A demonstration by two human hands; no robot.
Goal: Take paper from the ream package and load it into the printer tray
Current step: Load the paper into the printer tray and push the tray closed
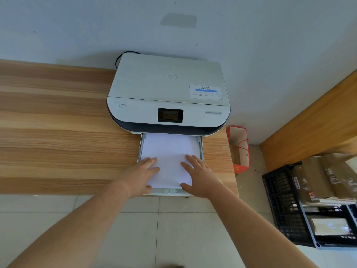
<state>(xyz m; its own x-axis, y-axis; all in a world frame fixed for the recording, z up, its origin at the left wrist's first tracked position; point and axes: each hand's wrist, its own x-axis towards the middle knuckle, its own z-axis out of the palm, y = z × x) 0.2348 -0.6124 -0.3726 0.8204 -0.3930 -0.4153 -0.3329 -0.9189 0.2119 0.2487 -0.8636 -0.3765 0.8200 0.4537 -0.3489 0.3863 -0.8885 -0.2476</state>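
Left hand (142, 174) grip spread, fingers flat on paper (167, 157), right hand (199, 176) grip likewise spread flat on it, paper lying in tray (201, 149) pulled out from printer (168, 93), printer on wooden surface (58, 122), red bag (239, 149) right of printer

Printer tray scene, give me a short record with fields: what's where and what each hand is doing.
printer: white, on wooden desk, against wall
tray: pulled out toward the person
paper: white stack lying in tray
left hand: flat, fingers straight, on paper's left side
right hand: flat, fingers straight, on paper's right side
floor, right: red paper bag, black crate
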